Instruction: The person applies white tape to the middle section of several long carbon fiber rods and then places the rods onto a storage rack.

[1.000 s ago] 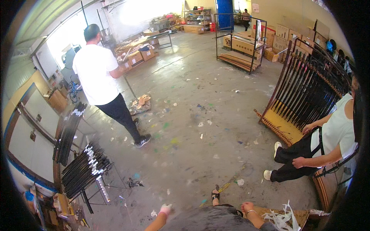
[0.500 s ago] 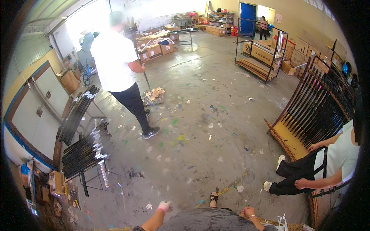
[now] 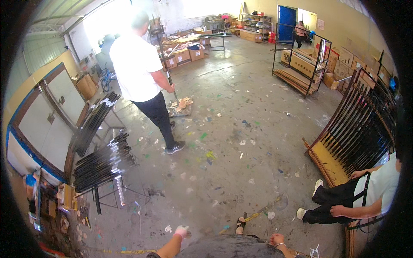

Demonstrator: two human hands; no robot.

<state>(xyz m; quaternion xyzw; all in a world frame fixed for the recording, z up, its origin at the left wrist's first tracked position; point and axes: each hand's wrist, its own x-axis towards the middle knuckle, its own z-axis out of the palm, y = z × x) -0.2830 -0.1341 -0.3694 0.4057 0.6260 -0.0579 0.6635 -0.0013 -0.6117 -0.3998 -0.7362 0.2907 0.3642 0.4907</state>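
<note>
My left hand (image 3: 182, 231), which looks pale as if gloved, hangs low at the left of my dark clothing with its fingers curled in. On the other side is my right hand (image 3: 277, 239), loosely fisted, with a light band on the wrist. Nothing shows in either hand, and neither touches any object. One sandalled foot (image 3: 241, 223) stands between them on the stained concrete floor (image 3: 206, 180).
A person in a white shirt (image 3: 135, 69) holds a long handle over a debris pile (image 3: 183, 106). Black rods (image 3: 103, 163) lie on stands at left. Another person (image 3: 365, 193) stands by a rack of dark rods (image 3: 357, 133). A metal shelf cart (image 3: 297, 69) stands farther back.
The view has swung slightly left, so the room sits farther right. The white-shirted person's hand is lower on the handle. The distant person by the blue door has changed posture. My hands barely moved.
</note>
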